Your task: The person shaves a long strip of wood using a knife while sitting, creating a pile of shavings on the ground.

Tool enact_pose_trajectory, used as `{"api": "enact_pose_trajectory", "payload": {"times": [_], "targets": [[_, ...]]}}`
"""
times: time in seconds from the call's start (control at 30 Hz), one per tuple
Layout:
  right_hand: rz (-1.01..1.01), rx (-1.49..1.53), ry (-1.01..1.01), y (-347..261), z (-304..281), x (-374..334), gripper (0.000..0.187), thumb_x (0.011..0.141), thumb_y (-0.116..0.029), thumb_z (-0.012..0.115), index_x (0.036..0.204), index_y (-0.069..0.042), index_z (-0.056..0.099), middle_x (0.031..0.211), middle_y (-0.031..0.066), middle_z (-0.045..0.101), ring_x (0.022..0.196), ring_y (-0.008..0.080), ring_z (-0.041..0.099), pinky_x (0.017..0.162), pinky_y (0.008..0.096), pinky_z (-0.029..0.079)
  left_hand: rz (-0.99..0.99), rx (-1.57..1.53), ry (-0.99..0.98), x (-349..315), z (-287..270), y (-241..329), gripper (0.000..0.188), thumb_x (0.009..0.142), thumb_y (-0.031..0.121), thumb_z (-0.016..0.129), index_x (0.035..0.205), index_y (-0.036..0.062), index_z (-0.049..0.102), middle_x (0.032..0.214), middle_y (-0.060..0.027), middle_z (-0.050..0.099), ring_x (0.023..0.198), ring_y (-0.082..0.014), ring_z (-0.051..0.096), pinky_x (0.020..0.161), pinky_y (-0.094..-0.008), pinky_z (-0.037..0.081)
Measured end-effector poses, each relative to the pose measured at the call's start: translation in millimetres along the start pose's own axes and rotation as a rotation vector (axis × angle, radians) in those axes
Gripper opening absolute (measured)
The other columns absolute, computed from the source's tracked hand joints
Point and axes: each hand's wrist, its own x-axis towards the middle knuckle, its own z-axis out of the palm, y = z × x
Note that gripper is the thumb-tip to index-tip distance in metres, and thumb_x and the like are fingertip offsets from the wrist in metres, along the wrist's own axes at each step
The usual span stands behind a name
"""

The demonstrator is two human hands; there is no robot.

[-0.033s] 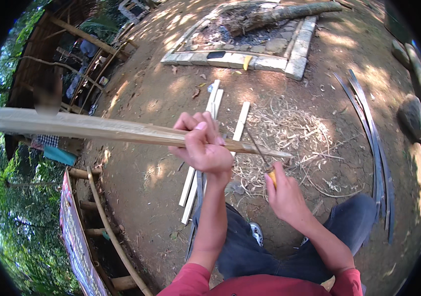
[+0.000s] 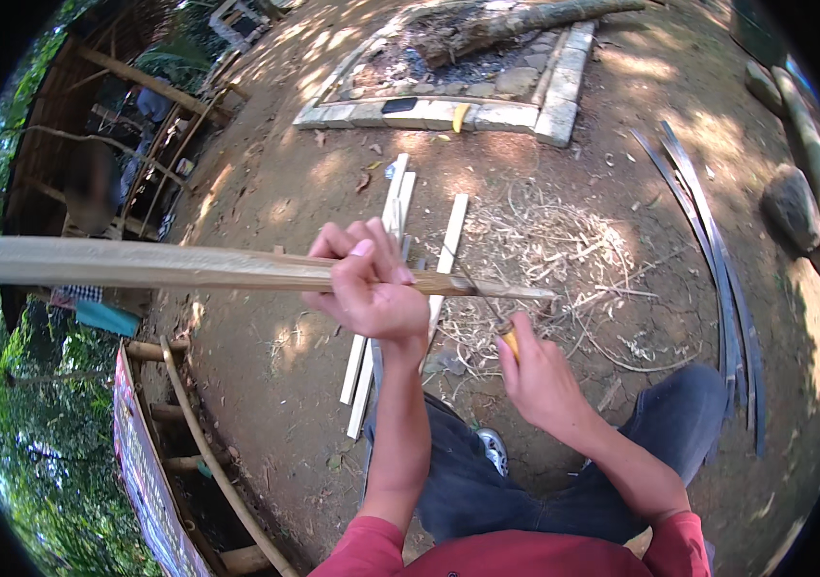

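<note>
My left hand (image 2: 372, 284) is wrapped round a long, pale strip of split wood or bamboo (image 2: 141, 264), which lies almost level across the view. Its broad end reaches far left; the narrow, tapered end sticks out to the right of my fist. In my right hand (image 2: 546, 380), fingers closed, is a knife (image 2: 509, 341) with a yellow handle. The thin dark blade slants up and to the left, crossing the strip between my left fist and the narrow tip. Whether the blade's edge bites into the wood cannot be made out.
Curly shavings (image 2: 564, 250) cover the ground ahead, beside several pale slats (image 2: 450, 240). Long dark strips (image 2: 718, 260) lie at right. Beyond is a stone-edged fire pit (image 2: 506, 117) with a log (image 2: 525, 29), a phone (image 2: 399, 105) and a yellow object (image 2: 460, 117). A bamboo rail (image 2: 203, 433) runs left.
The knife has slid left along the strip, nearer to my left fist. The strip has turned closer to level. The whole view has shifted a little.
</note>
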Motion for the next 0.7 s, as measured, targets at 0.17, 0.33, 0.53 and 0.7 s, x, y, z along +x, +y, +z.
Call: {"api": "enact_pose_trajectory", "payload": {"times": [0.17, 0.33, 0.53, 0.7], "targets": [[-0.008, 0.007, -0.016, 5, -10, -9, 0.022, 0.097, -0.014, 0.046, 0.108, 0.002, 0.037, 0.055, 0.0211, 0.056, 0.054, 0.0429, 0.06, 0.05, 0.0522, 0.046, -0.019, -0.014, -0.022, -8, 15, 6, 0.022, 0.073, 0.005, 0.04, 0.057, 0.011, 0.026, 0.043, -0.0011, 0.023, 0.035, -0.0083, 0.018, 0.03, -0.0216, 0.016], [0.071, -0.023, 0.003, 51, 16, 8, 0.021, 0.098, -0.015, 0.045, 0.105, 0.003, 0.038, 0.054, 0.0222, 0.055, 0.054, 0.0434, 0.06, 0.051, 0.0515, 0.047, -0.04, -0.073, -0.022, -3, 10, 5, 0.023, 0.075, 0.005, 0.041, 0.058, 0.0112, 0.026, 0.043, -0.0021, 0.024, 0.035, -0.009, 0.019, 0.031, -0.0207, 0.019], [0.031, -0.074, -0.016, 21, 8, -6, 0.021, 0.099, -0.015, 0.044, 0.104, 0.005, 0.039, 0.056, 0.0213, 0.057, 0.055, 0.0422, 0.061, 0.051, 0.0501, 0.049, -0.028, -0.041, -0.051, -6, 1, 13, 0.023, 0.074, 0.005, 0.04, 0.058, 0.0108, 0.025, 0.043, -0.0026, 0.024, 0.035, -0.009, 0.019, 0.031, -0.021, 0.02], [0.003, -0.17, 0.082, 62, 32, 7, 0.02, 0.098, -0.012, 0.044, 0.104, 0.006, 0.04, 0.055, 0.0167, 0.058, 0.05, 0.0336, 0.062, 0.045, 0.0438, 0.051, -0.049, -0.014, -0.041, -10, 0, 14, 0.022, 0.072, 0.006, 0.04, 0.058, 0.0111, 0.025, 0.043, -0.0021, 0.024, 0.034, -0.0083, 0.019, 0.03, -0.0208, 0.019]]}}
